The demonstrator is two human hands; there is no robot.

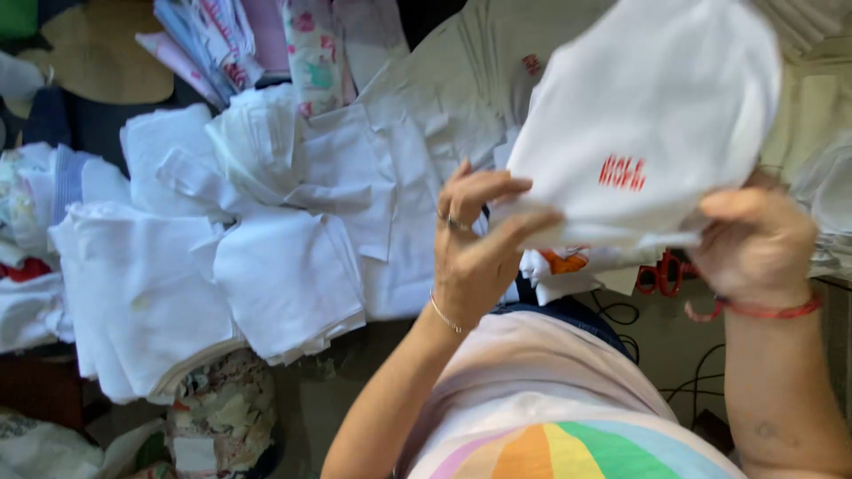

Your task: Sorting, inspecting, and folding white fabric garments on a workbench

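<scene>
Left hand and right hand holding up white cloth piece with red print, fingers pinching lower edge both sides. Cloth looking light, soft, limp, sagging between grips; edge pinch suiting it. Hanging above pile of white fabric pieces, red scissors peeking below.

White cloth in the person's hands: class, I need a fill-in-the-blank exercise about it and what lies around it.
1. Both hands, the left hand and the right hand, hold up a white cloth bearing ____ printed letters.
2. The left hand wears a ring and a thin ____ at the wrist.
3. The scissors beneath the cloth have ____ handles.
4. The pile of folded fabric is mostly ____.

Missing words: red; bracelet; red; white
</scene>
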